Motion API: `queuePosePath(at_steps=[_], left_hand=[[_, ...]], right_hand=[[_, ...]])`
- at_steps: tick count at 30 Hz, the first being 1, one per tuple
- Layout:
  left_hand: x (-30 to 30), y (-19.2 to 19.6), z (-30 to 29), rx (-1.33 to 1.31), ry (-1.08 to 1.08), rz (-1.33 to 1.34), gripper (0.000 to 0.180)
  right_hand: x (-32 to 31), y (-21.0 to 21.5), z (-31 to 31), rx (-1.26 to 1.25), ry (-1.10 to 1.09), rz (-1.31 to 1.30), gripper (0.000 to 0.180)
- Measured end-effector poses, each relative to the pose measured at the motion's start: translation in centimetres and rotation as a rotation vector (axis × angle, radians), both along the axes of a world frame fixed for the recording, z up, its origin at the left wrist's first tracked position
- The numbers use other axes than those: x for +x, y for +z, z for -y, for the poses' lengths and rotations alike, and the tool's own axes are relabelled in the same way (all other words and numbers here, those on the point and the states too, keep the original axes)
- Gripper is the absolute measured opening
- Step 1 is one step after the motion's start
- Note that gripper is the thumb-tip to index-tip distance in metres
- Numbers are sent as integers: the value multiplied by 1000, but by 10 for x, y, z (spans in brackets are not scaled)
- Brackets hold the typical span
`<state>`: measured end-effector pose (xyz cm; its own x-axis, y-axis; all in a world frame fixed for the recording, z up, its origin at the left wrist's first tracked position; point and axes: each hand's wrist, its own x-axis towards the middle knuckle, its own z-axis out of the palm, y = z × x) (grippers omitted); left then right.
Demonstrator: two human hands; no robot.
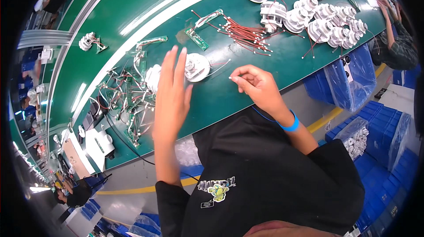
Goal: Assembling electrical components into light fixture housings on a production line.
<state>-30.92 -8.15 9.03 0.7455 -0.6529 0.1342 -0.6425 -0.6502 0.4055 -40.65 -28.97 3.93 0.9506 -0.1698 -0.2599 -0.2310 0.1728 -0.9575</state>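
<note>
Your right hand (258, 86) pinches a tiny white piece (230, 77) between thumb and forefinger, probably because something so small needs a fingertip grip; its exact kind is too small to make out. That grip is closed on the piece, while your left hand (171, 89) has its fingers apart from the thumb and seems to carry nothing.

The round, stepped white plastic unit (197, 68) lies on the green tabletop (221, 95) between your hands, just beside the left fingers, likely so both can reach it; you can't tell here whether they touch it. Loose red wires (245, 34) lie beyond it, perhaps kept within right-hand reach, and a tangle of green circuit boards with wires (128, 93) spreads to the left. More white plastic units (327, 23) crowd the far right, apart from your working spot.

Your left forearm rises almost straight, palm edgewise and fingers pointing far. Your right forearm slants in from the near right, wrist slightly bent, remaining fingers curled.
</note>
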Motion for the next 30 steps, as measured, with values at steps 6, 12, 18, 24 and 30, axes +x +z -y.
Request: queuePosePath(at_steps=[6,12,18,24,30], left_hand=[[17,-17,16,-48,-18,-125,88],[-26,-32,33,-32,226,5,110],[-27,-57,51,-490,233,-428,109],[-37,-72,56,-559,239,-371,106],[-42,-74,67,-647,277,-441,108]], right_hand=[[-9,4,0,-194,-37,235,11],[-12,0,3,65,-25,35,14],[5,-15,-1,60,-126,168,12],[12,-16,-12,191,-170,102,9],[8,-24,-6,212,-93,61,12]])
